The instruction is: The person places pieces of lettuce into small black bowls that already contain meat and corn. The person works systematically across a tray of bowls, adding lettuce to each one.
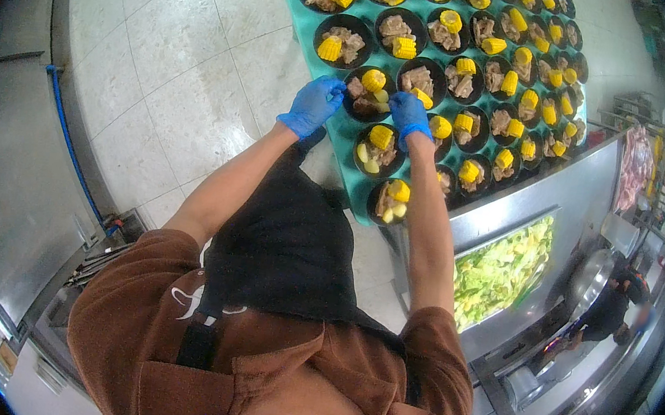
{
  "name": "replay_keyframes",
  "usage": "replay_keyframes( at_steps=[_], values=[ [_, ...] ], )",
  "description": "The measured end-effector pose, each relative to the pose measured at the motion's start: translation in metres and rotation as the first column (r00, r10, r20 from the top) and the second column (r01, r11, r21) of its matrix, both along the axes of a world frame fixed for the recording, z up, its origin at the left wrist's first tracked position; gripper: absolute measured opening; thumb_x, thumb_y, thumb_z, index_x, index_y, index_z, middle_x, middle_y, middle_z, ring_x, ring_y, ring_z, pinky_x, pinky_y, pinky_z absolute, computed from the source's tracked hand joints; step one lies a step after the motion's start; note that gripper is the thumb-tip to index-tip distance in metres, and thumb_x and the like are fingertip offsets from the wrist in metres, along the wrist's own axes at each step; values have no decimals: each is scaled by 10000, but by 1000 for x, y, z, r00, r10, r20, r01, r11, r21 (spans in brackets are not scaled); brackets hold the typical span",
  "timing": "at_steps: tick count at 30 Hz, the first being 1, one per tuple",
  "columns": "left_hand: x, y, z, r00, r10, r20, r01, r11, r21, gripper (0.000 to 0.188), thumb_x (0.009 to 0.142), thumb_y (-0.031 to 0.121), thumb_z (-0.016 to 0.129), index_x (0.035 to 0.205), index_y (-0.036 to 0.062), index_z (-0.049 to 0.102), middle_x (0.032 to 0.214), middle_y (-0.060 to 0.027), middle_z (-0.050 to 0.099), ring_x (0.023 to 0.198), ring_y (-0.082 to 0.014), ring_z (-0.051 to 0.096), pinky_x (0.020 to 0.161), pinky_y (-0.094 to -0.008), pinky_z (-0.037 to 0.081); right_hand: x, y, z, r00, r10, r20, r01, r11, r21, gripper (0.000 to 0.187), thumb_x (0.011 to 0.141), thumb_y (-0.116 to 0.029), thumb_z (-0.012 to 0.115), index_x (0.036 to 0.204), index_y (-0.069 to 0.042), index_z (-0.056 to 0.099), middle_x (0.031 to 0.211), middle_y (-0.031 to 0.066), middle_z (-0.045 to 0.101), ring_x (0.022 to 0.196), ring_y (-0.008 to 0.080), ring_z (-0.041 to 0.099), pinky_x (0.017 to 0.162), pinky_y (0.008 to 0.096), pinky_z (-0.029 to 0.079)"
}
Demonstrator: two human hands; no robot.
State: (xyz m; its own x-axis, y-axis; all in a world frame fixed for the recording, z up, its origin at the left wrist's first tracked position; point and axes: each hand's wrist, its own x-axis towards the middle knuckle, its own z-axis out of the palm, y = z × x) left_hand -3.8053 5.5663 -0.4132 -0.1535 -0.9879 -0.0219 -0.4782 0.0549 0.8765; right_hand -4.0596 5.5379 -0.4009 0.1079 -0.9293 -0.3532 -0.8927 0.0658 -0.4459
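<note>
Blue gloves cover both of my hands. A black bowl near the left edge of the table is between them, holding a piece of corn, meat and pale yellow-green chunks. My left hand is closed at the bowl's left rim, with its fingertips partly hidden. Opposite it, my right hand pinches at the right rim. Closer to me, two more bowls hold similar pale chunks with corn and meat. Many other black bowls stand in rows, showing mainly meat and corn.
A green-topped table carries the bowls. On the right, a steel counter has a tray of chopped green leafy vegetable. Farther right are a large metal pan, hanging raw meat and another person. Tiled floor lies left.
</note>
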Motion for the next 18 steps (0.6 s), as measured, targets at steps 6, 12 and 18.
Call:
replay_keyframes(
  at_steps=[6,12,18],
  values=[
    [3,2,1,996,6,87,-9,999,30,241,853,152,658,1065,40,684,952,-143,684,789,-291,671,723,-381,539,4,10,14,995,71,-75,-63,993,101,253,853,-240,674,1029,-62,711,1033,229,684,997,413,647,862,478,524],
    [3,8,2,998,7,63,-12,997,83,229,850,156,660,1049,47,688,932,-136,679,776,-287,659,717,-391,531,4,13,11,986,112,-127,-110,994,20,288,825,-219,707,1081,-86,700,1095,204,682,1034,393,641,883,464,520],
    [7,13,2,998,-10,65,1,991,137,241,864,197,642,1058,60,677,1007,-159,674,891,-335,664,786,-419,530,3,3,7,980,124,-153,-123,992,16,312,829,-246,710,1091,-79,687,1104,197,677,1065,380,629,900,465,511]
  ],
)
